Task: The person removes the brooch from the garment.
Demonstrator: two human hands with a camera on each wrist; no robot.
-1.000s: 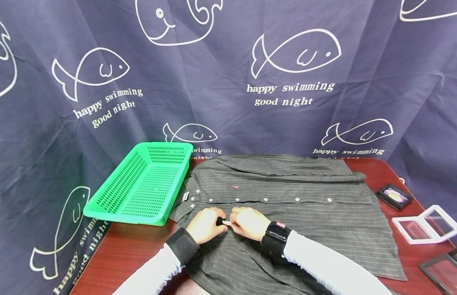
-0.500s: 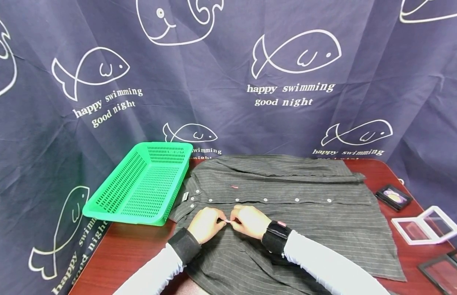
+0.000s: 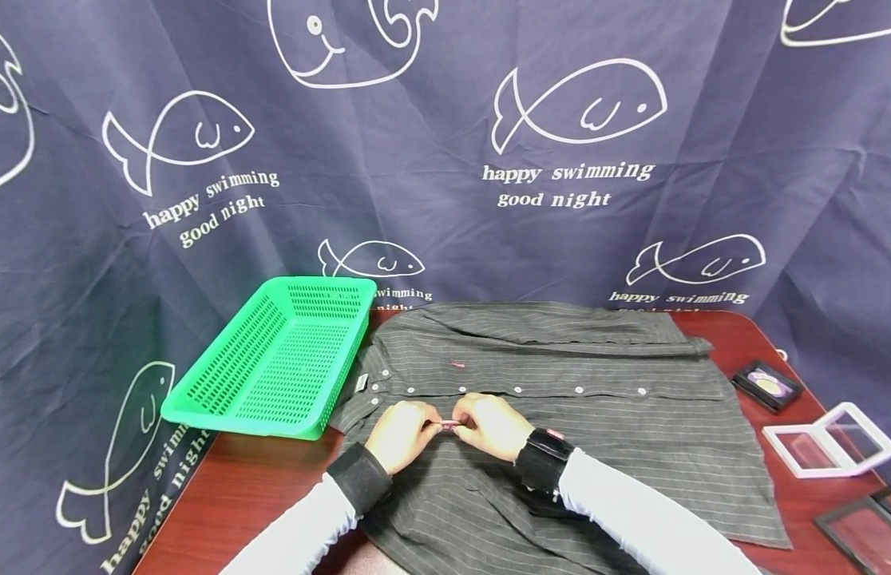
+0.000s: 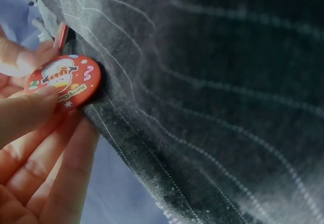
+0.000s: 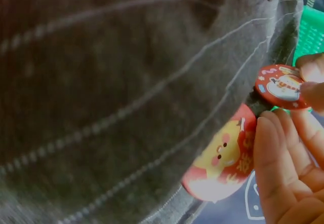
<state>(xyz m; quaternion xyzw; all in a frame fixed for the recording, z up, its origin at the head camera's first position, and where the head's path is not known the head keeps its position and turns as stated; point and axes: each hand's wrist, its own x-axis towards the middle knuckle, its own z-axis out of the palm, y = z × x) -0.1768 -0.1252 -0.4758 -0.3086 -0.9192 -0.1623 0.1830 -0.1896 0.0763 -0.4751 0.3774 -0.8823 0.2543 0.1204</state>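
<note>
A dark grey striped button-up shirt point(image 3: 596, 447) is spread on the table. Over its near half, my left hand point(image 3: 402, 439) and right hand point(image 3: 492, 427) meet, fingertips pinching a small reddish item point(image 3: 449, 425) between them. The left wrist view reveals a red round badge point(image 4: 68, 79) with a snowman figure, gripped by thumb and fingers at the shirt's fabric. Behind it shows a second red rim. In the right wrist view fingers hold the snowman badge point(image 5: 281, 86); beside it a red badge with a yellow chick point(image 5: 220, 155) is partly covered by cloth.
A green plastic basket point(image 3: 323, 427) stands at the left beside the collar. On the right of the red-brown table point(image 3: 273, 487) lie a black case point(image 3: 767, 385), a white folding frame point(image 3: 833, 439) and a dark frame point(image 3: 865, 527). A fish-print curtain point(image 3: 445, 144) hangs behind.
My right hand has shifted slightly up and away. The item between the fingertips has turned, from a white and black look to a thin reddish edge. The shirt and basket stay put.
</note>
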